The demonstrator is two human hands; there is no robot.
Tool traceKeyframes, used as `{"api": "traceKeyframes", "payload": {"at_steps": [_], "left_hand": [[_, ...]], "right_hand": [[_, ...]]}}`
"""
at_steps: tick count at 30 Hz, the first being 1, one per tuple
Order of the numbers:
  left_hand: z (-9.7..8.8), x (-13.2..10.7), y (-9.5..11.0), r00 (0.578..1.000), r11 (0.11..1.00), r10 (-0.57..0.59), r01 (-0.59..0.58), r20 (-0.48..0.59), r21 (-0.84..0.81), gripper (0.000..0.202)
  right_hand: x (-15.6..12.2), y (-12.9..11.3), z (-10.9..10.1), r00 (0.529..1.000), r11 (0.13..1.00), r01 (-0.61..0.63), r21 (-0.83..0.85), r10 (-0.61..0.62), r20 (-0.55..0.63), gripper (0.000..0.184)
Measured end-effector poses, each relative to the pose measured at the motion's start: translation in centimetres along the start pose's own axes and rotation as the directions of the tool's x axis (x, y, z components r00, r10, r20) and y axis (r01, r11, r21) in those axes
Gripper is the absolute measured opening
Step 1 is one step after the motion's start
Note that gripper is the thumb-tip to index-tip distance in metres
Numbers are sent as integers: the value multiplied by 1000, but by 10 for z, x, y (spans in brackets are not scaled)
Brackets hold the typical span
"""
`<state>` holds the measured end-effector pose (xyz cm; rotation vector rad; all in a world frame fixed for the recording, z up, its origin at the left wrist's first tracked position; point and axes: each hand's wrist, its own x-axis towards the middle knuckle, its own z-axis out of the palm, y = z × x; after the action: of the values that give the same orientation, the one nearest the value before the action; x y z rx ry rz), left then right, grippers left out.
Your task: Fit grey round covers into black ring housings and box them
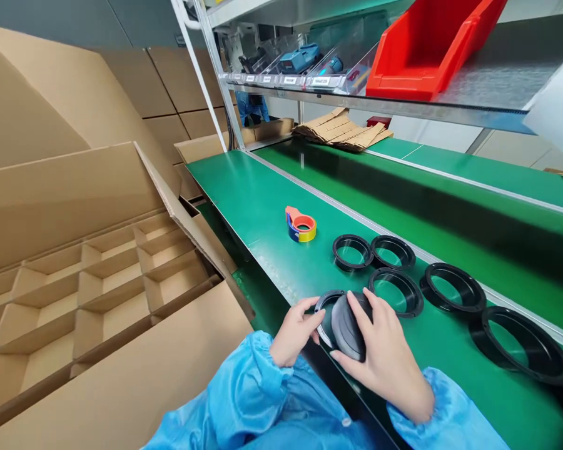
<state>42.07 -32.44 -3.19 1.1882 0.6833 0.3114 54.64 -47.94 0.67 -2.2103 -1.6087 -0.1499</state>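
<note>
My left hand (294, 331) pinches the left rim of a black plastic ring (326, 301) near the bench's front edge. With fingers spread over it, my right hand (380, 350) grips a dark grey round disc-shaped part (348, 328), tilted and partly over the ring's opening. Whether the disc touches the ring is hidden by my fingers. Close by, another black ring (415, 300) lies just beyond my right fingers. More rings, among them a black ring (351, 267) and a large black ring (520, 372), rest on the green bench top (267, 250).
An orange tape dispenser (301, 225) stands on the bench. To the left is an open carton (169, 337) with cardboard dividers (79, 281). Above the bench, a shelf carries a red bin (403, 78) and clear bins. Folded cardboard (340, 128) lies at the back.
</note>
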Motion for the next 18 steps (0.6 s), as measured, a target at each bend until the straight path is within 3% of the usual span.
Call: {"api": "traceKeyframes", "payload": {"at_steps": [3,6,8,10,14,16,18], "left_hand": [[-8,-14,4,996,988,-77,81,37,-133,62],[-19,-21,10,994,983,-107,107,8,-147,57],[-27,-24,15,995,993,-88,84,-44,-86,53],[-37,-26,21,994,998,-65,65,-88,-6,52],[-54,-26,28,976,989,1,31,-220,143,57],[-62,-23,27,955,979,68,-7,-290,206,63],[-66,-19,20,937,946,174,-73,-303,317,65]], "right_hand": [[12,-7,20,997,994,68,-81,-65,37,91],[20,-9,37,992,983,118,-143,-109,67,98],[24,-10,34,986,975,155,-162,-144,81,97],[30,-15,19,982,973,183,-142,-173,79,91],[41,-30,-10,989,996,89,-15,-90,-117,92],[45,-32,-3,988,997,81,10,-79,-132,94],[47,-29,15,997,997,79,16,-79,9,91]]}}
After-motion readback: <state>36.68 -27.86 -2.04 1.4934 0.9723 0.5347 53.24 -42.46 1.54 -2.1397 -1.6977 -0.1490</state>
